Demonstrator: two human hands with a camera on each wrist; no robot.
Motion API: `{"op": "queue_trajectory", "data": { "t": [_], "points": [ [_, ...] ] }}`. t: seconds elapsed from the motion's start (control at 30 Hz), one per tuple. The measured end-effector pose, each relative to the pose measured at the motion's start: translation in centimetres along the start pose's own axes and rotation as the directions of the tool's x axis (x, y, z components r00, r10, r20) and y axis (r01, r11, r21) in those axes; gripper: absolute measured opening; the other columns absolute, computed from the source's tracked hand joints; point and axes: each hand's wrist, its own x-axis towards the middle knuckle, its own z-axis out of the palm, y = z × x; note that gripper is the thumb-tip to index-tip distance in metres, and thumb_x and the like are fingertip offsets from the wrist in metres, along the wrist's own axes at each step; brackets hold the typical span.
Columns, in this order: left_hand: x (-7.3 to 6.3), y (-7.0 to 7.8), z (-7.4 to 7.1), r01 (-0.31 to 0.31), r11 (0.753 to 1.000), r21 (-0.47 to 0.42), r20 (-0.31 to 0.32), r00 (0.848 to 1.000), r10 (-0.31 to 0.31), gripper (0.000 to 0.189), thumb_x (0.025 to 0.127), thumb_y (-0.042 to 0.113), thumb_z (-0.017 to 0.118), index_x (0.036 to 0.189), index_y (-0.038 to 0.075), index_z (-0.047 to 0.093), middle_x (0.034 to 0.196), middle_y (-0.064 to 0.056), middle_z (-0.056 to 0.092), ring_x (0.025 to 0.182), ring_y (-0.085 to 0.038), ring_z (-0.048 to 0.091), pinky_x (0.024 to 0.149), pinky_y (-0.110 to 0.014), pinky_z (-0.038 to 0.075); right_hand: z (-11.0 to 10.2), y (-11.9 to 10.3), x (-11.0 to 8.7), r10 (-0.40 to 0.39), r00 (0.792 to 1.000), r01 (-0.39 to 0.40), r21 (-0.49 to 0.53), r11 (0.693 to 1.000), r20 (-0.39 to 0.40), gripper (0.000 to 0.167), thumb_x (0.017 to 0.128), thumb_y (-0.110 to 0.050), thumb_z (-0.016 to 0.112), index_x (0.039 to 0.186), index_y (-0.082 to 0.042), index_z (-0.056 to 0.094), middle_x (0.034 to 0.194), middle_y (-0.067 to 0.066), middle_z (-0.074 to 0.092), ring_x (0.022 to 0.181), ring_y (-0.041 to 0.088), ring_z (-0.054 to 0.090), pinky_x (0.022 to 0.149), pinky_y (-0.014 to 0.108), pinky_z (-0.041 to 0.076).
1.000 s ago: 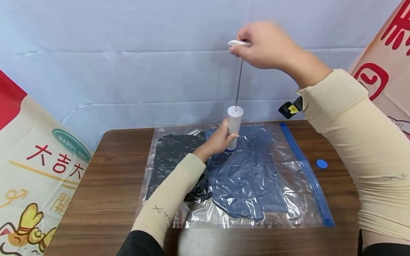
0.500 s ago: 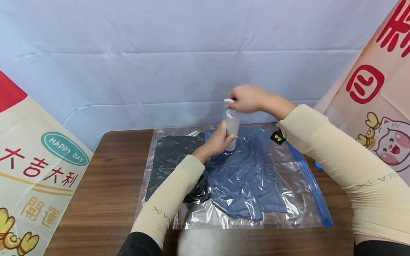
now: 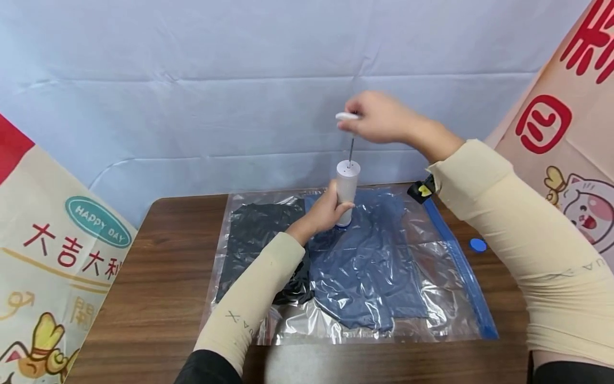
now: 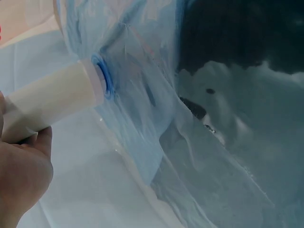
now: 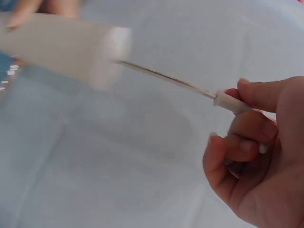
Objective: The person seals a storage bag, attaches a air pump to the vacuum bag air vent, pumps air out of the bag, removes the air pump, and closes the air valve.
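Near the table's far edge, pump stands upright on the plastic bag, over the blue cloth. Left hand grips its barrel from the left. Right hand is above the barrel, fingers curled on the white handle; rod shows between. Black cloth lies left of pump, blue disc past the bag's right edge.

Pump in the way, free room rightward

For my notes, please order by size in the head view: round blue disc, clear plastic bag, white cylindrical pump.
1. Clear plastic bag
2. White cylindrical pump, partly hidden
3. Round blue disc
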Motion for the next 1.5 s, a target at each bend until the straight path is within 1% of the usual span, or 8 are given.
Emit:
{"op": "queue_trajectory", "data": {
  "t": [0.27, 0.43, 0.57, 0.7, 0.83, 1.03, 1.27, 1.5],
  "points": [
    [-0.3, -0.1, 0.4, 0.001, 1.0, 0.0, 0.0, 1.0, -0.001, 0.065, 0.105, 0.023, 0.059, 0.151, -0.001, 0.019, 0.14, -0.025, 0.046, 0.13, -0.036, 0.051, 0.109, -0.049, 0.042, -4.4, -2.1, -0.8, 0.056, 0.961, -0.053, 0.021, 0.998, -0.272, 0.033, 0.104, -0.032, 0.059, 0.092, -0.003, 0.069, 0.082, 0.006, 0.063, 0.061, 0.016, 0.046, 0.054, 0.027, 0.036],
    [-0.4, -0.2, 0.4, 0.007, 1.0, 0.009, -0.012, 1.0, -0.007, 0.064, 0.105, 0.022, 0.06, 0.149, -0.001, 0.02, 0.138, -0.025, 0.048, 0.129, -0.036, 0.053, 0.108, -0.049, 0.043, -4.8, -2.4, -1.0, 0.054, 0.942, -0.056, 0.004, 0.998, -0.331, 0.037, 0.104, -0.035, 0.057, 0.094, -0.002, 0.069, 0.087, 0.008, 0.063, 0.065, 0.019, 0.046, 0.055, 0.028, 0.036],
    [-0.3, -0.2, 0.2, 0.011, 1.0, 0.016, 0.003, 1.0, -0.011, 0.065, 0.105, 0.024, 0.059, 0.151, -0.001, 0.018, 0.14, -0.025, 0.046, 0.131, -0.036, 0.051, 0.109, -0.048, 0.043, -5.0, -2.5, -0.7, 0.053, 0.956, -0.067, -0.038, 0.997, -0.289, 0.036, 0.105, -0.035, 0.057, 0.094, -0.003, 0.068, 0.085, 0.007, 0.062, 0.064, 0.02, 0.046, 0.056, 0.03, 0.036],
    [-0.2, -0.2, -0.2, 0.015, 1.0, 0.017, 0.008, 1.0, -0.015, 0.066, 0.106, 0.024, 0.058, 0.152, 0.0, 0.017, 0.143, -0.024, 0.045, 0.133, -0.035, 0.049, 0.11, -0.049, 0.041, -4.3, -2.2, 0.0, 0.033, 0.987, -0.047, -0.091, 0.995, -0.154, 0.034, 0.105, -0.034, 0.057, 0.087, -0.005, 0.063, 0.076, 0.006, 0.058, 0.062, 0.019, 0.047, 0.057, 0.031, 0.036],
    [-0.1, -0.3, -0.3, 0.02, 1.0, 0.015, 0.013, 1.0, -0.02, 0.068, 0.105, 0.023, 0.058, 0.153, 0.001, 0.016, 0.144, -0.024, 0.044, 0.134, -0.035, 0.049, 0.111, -0.049, 0.04, -1.5, -1.2, 0.5, 0.026, 1.0, -0.026, -0.094, 0.995, -0.011, 0.035, 0.103, -0.03, 0.06, 0.076, -0.009, 0.053, 0.067, 0.003, 0.05, 0.059, 0.019, 0.045, 0.058, 0.033, 0.037],
    [0.0, -0.4, 0.0, -0.02, 1.0, -0.005, 0.011, 1.0, 0.02, 0.065, 0.105, 0.016, 0.058, 0.151, -0.002, 0.016, 0.142, -0.025, 0.043, 0.131, -0.036, 0.05, 0.111, -0.047, 0.04, 3.7, 1.1, 0.2, 0.03, 0.992, -0.017, -0.108, 0.994, 0.119, 0.033, 0.101, -0.025, 0.064, 0.073, -0.011, 0.054, 0.066, 0.002, 0.05, 0.058, 0.017, 0.046, 0.057, 0.031, 0.038],
    [0.1, -0.1, -0.1, -0.041, 0.999, -0.002, 0.026, 0.999, 0.041, 0.066, 0.106, 0.02, 0.057, 0.152, -0.001, 0.014, 0.146, -0.023, 0.04, 0.133, -0.034, 0.047, 0.111, -0.046, 0.04, 5.8, 2.3, -0.7, 0.014, 0.996, -0.009, -0.053, 0.999, 0.092, 0.027, 0.1, -0.019, 0.066, 0.077, -0.008, 0.058, 0.067, 0.005, 0.054, 0.058, 0.019, 0.048, 0.057, 0.032, 0.038],
    [0.1, 0.1, -0.2, -0.023, 1.0, -0.004, 0.006, 1.0, 0.023, 0.067, 0.105, 0.018, 0.058, 0.153, 0.0, 0.016, 0.143, -0.023, 0.043, 0.131, -0.034, 0.049, 0.11, -0.047, 0.04, 2.4, 0.9, -0.1, -0.018, 0.998, 0.021, -0.038, 0.999, 0.068, 0.03, 0.101, -0.021, 0.065, 0.074, -0.008, 0.061, 0.065, 0.002, 0.054, 0.054, 0.016, 0.047, 0.055, 0.03, 0.039]
  ]
}}
